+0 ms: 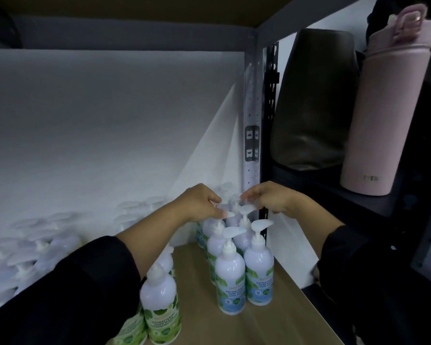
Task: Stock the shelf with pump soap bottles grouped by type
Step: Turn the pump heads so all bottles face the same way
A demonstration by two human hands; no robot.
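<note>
White pump soap bottles stand on a wooden shelf point(279, 317). Blue-labelled bottles point(230, 282) form two rows running back to the right rear corner. Green-labelled bottles point(161, 305) stand to their left, partly hidden by my left sleeve. My left hand point(199, 202) pinches the pump head of a bottle in the left blue row. My right hand point(271, 196) pinches the pump head of a bottle point(245, 210) far back in the right row. Both hands are close together over the rear bottles.
A white glossy wall point(97, 133) behind the shelf mirrors the bottles. A grey metal upright point(253, 115) marks the shelf's right rear corner. On the neighbouring shelf to the right stand a pink flask point(388, 115) and a dark bag point(314, 100). Another shelf board point(135, 6) hangs overhead.
</note>
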